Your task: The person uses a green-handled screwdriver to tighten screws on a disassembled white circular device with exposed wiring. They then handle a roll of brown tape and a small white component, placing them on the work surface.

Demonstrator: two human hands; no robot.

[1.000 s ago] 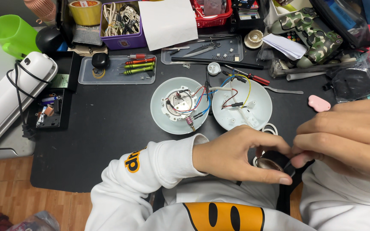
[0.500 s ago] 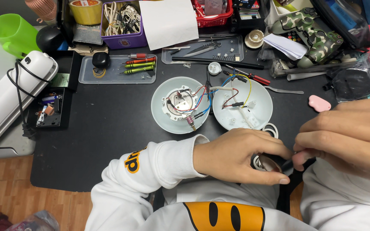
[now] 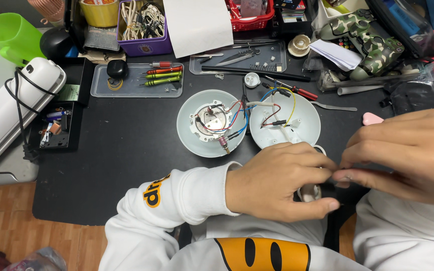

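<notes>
1. Black matting covers the workbench [image 3: 126, 150], and I see both hands working at its near edge, close to the body in a white sweatshirt.
2. My left hand [image 3: 277, 180] curls around a small round whitish part [image 3: 310, 192]; the thumb runs under it and the fingers close over it, so most of the part is hidden.
3. My right hand [image 3: 408, 155] meets the left at the fingertips, thumb and forefinger pressed together on something tiny just above the part; I cannot tell what it is.
4. Just beyond the left knuckles lie two pale round shell halves side by side and touching: the left shell half [image 3: 212, 123] carries a metal fitting, the right shell half [image 3: 285, 120] a loose tangle.
5. Red, blue, yellow and black wires [image 3: 247, 113] run between the two halves.
6. Farther back, a clear tray [image 3: 136, 80] holds small screwdrivers with red and green handles.
7. A camouflage game controller [image 3: 372, 40] sits at the back right, well apart from the hands.
8. At the far left lie a lime-green cup [image 3: 6, 35] and a long white appliance [image 3: 11, 108] with a black cord.
</notes>
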